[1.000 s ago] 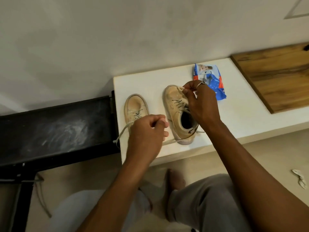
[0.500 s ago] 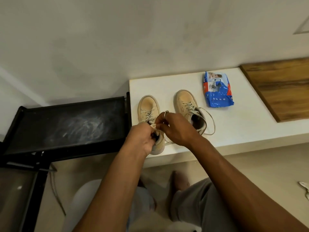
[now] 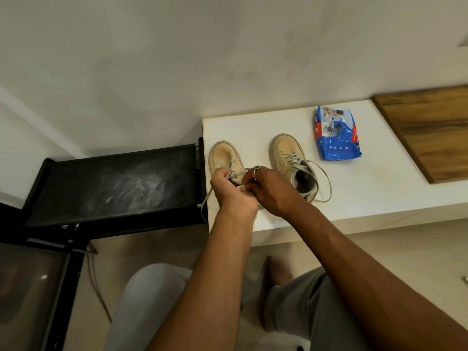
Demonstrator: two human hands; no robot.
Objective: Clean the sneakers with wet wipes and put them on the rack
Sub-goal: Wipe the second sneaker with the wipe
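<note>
Two beige sneakers stand toe-away on a white ledge (image 3: 367, 198). The left sneaker (image 3: 224, 157) has its heel half hidden by both hands. My left hand (image 3: 231, 190) pinches its lace near the tongue, and my right hand (image 3: 268, 190), with a ring on one finger, grips the lace ends beside it. One loose lace (image 3: 205, 202) trails over the ledge's left edge. The right sneaker (image 3: 293, 160) stands free, its laces looped loose on the ledge. A blue pack of wet wipes (image 3: 335, 134) lies behind and to the right of it.
A black rack (image 3: 114, 186) with a dusty top shelf stands against the ledge's left side, a lower shelf below it. A wooden board (image 3: 430, 130) covers the ledge's right end. A wall rises behind. My knees and a bare foot are below on the floor.
My right hand left the right sneaker and joined my left hand at the left sneaker's laces. The view shifted left, so the rack now shows more.
</note>
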